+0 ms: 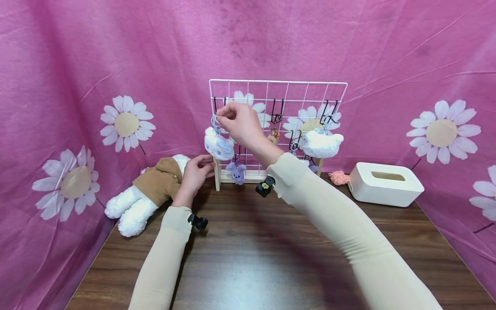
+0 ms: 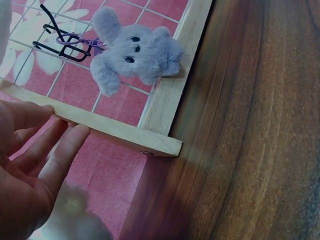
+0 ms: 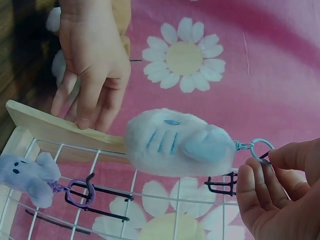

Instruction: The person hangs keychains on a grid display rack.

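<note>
My right hand pinches the light-blue ring of a white plush keychain between thumb and fingers. The plush hangs in front of the left end of a white wire grid rack, near a black double hook. Fairly straight fingers of my left hand touch the outer side of the rack's wooden left post. A purple plush keychain hangs by a purple ring from another black hook, low on the grid.
Further right on the grid hang a brown keychain and another white plush. A large white plush toy in brown clothing lies at the left. At the right stand a white tissue box and a pink item.
</note>
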{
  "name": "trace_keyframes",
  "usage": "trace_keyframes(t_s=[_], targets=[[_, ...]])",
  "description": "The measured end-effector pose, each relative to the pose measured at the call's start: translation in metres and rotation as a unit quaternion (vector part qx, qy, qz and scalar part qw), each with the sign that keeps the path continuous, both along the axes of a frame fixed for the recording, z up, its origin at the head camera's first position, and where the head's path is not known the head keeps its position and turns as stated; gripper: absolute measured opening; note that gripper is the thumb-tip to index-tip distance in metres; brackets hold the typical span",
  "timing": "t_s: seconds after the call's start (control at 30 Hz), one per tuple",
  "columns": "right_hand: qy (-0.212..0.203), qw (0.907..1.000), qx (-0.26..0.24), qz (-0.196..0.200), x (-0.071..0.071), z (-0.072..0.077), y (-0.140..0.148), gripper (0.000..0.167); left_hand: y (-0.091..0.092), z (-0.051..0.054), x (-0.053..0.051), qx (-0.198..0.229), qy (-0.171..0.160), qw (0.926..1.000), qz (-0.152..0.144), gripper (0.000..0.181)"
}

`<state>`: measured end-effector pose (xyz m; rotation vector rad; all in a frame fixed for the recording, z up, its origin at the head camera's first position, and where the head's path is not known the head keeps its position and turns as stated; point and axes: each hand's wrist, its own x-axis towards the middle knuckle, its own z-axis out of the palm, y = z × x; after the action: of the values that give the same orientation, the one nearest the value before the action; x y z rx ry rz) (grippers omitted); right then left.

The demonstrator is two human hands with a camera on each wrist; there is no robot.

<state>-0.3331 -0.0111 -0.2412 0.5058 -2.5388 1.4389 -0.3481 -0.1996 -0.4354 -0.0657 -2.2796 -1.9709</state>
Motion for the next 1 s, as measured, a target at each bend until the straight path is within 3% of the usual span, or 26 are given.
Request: trace_keyframes(t_s=[0.57,1.0], targets=[[0.001,0.9998,-0.005,-0.017,-0.013,-0.012,0.002,0.015,0.000,0.001,0.000,-0.004,-0.005,1.0000,0.000,0.036],[0.055,0.9968,0.028,-0.050,-0.028,-0.019,-0.005,0.014,-0.001,0.001,0.002,-0.008,-0.003,1.0000,-0.001,0.038]])
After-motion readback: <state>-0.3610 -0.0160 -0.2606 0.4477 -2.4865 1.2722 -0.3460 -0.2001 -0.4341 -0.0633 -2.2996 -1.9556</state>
